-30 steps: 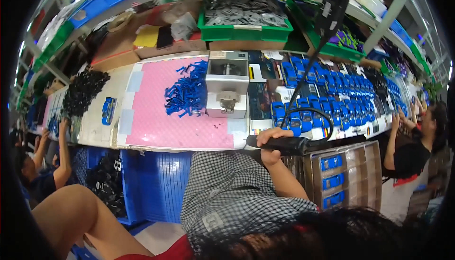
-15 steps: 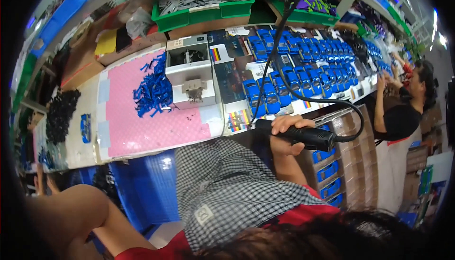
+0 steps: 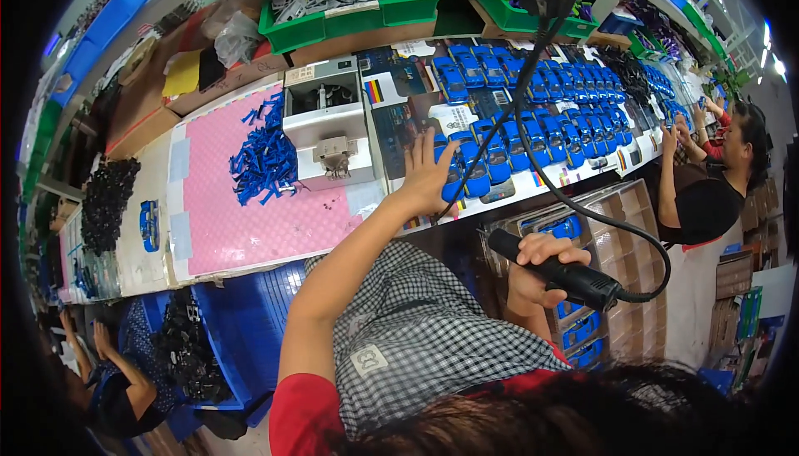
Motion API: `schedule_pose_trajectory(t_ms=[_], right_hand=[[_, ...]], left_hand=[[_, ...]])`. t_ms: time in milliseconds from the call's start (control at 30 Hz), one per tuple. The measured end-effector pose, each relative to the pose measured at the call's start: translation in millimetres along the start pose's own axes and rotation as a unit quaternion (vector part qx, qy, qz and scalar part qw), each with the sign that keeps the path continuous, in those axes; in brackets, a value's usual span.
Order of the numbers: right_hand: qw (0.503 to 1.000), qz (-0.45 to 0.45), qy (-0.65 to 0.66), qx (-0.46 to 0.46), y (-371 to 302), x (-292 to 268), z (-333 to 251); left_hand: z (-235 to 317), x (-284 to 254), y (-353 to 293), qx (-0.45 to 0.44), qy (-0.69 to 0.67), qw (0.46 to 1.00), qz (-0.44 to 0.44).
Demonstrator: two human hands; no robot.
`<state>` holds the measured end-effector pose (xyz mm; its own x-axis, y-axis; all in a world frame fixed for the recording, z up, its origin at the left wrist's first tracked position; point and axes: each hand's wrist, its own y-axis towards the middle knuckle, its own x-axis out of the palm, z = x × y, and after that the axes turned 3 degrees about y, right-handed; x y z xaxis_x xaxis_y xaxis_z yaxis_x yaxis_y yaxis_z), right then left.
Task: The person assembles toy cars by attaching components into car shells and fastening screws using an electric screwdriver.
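My right hand point(image 3: 545, 265) is wrapped round a black corded electric screwdriver point(image 3: 599, 288), held above a divided cardboard box at the bench's front edge. Its front end points left, and no bit can be made out. My left hand point(image 3: 426, 175) reaches over the bench with fingers spread, at the left end of the near row of blue toy car bodies point(image 3: 497, 156). It partly covers the end car body point(image 3: 476, 180); whether it touches that one I cannot tell. A second row of blue car bodies point(image 3: 491, 69) lies farther back.
Left of the cars stands a grey metal machine point(image 3: 329, 136), beside a pile of small blue parts point(image 3: 265, 156) on a pink mat point(image 3: 241, 240). A black cable point(image 3: 599, 216) hangs across the cars. Green bins point(image 3: 354, 19) line the back. Co-workers sit at both sides.
My left arm has swung up from the lower left to the near row of cars. The right hand has moved slightly right and down with the screwdriver, and its cable has shifted right.
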<state>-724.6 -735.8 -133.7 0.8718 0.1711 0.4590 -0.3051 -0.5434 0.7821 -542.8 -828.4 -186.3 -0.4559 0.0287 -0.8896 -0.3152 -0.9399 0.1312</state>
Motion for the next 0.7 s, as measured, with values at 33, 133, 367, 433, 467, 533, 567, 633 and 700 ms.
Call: schedule_pose_trajectory(t_ms=[33, 133, 367, 433, 467, 533, 567, 633, 700], right_hand=[[1.000, 0.002, 0.000, 0.001, 0, 1, -2], [1.000, 0.000, -0.003, 0.017, -3, 3, -4], [0.998, -0.053, 0.006, 0.029, -9, 18, -4], [0.997, -0.049, 0.024, 0.050, -16, 22, 6], [0.996, -0.053, 0.040, 0.061, -17, 31, 10], [0.993, -0.068, 0.070, 0.066, -22, 52, 16], [0.992, -0.074, 0.079, 0.070, -23, 59, 18], [0.986, -0.089, 0.109, 0.091, -32, 72, 36], [0.970, -0.141, 0.148, 0.132, -39, 94, 45]], left_hand=[[-1, -1, 2, 0.001, -0.017, 1.000, 0.005], [-6, -5, -1, -0.008, -0.073, 0.995, 0.066], [16, -92, -108, -0.041, 0.093, 0.975, 0.197], [2, -96, -147, -0.077, 0.048, 0.977, 0.193], [-10, -99, -169, -0.090, 0.052, 0.975, 0.197], [-36, -99, -210, -0.134, 0.006, 0.972, 0.193], [-48, -102, -216, -0.132, 0.009, 0.973, 0.189], [-74, -100, -222, -0.178, -0.106, 0.965, 0.162], [-95, -101, -234, -0.164, -0.075, 0.972, 0.148]])
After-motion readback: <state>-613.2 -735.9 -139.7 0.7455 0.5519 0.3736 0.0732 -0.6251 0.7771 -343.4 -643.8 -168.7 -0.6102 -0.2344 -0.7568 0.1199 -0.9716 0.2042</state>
